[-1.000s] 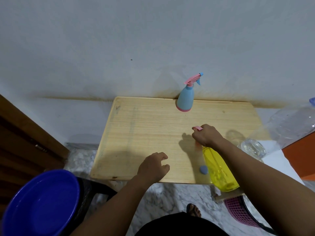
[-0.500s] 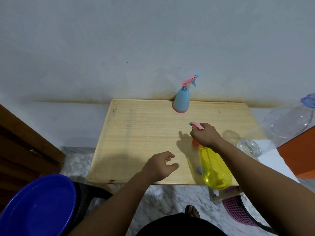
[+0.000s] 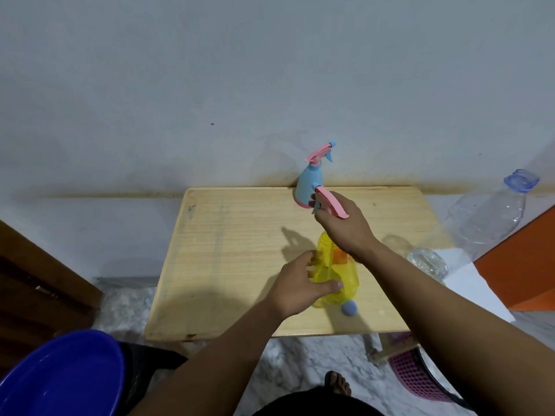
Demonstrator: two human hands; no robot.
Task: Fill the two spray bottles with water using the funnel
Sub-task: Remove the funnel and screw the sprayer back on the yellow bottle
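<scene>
A yellow see-through spray bottle (image 3: 345,277) stands on the wooden table (image 3: 240,250), near its front right. My right hand (image 3: 345,229) grips its pink trigger head (image 3: 330,202) from above. My left hand (image 3: 300,289) wraps round the yellow body from the left, thumb across its front. A blue spray bottle (image 3: 309,184) with a pink head stands upright at the table's back edge by the wall. A small blue round thing (image 3: 350,309) lies by the yellow bottle's base. I see no funnel.
A large clear plastic water bottle (image 3: 492,217) with a blue cap leans at the right, over a white surface (image 3: 468,283). A blue basin (image 3: 60,376) sits at the lower left. A pink basket (image 3: 414,376) lies on the floor, lower right. Dark wood (image 3: 36,280) flanks the left.
My right hand has carried the yellow bottle from beyond the table's front edge onto the table. My left hand has moved right and taken hold of its body.
</scene>
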